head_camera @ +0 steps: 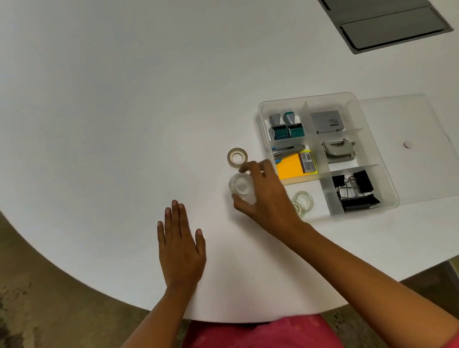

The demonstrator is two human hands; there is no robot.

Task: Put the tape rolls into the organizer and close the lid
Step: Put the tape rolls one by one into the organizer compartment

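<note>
A round white table (100, 102) stands on mottled brown carpet (25, 326), with a grey flip-lid power hatch (381, 10) set in at 1 o'clock. The right hand (265, 195) grips a clear tape roll (242, 188) just left of the clear organizer (378, 157). Another tape roll (237, 157) sits at 12 o'clock from it; a third (302, 202) lies in the organizer's near-left compartment. The lid (419, 146) lies at 3 o'clock. The left hand (179, 248) lies flat and open, holding nothing.
</note>
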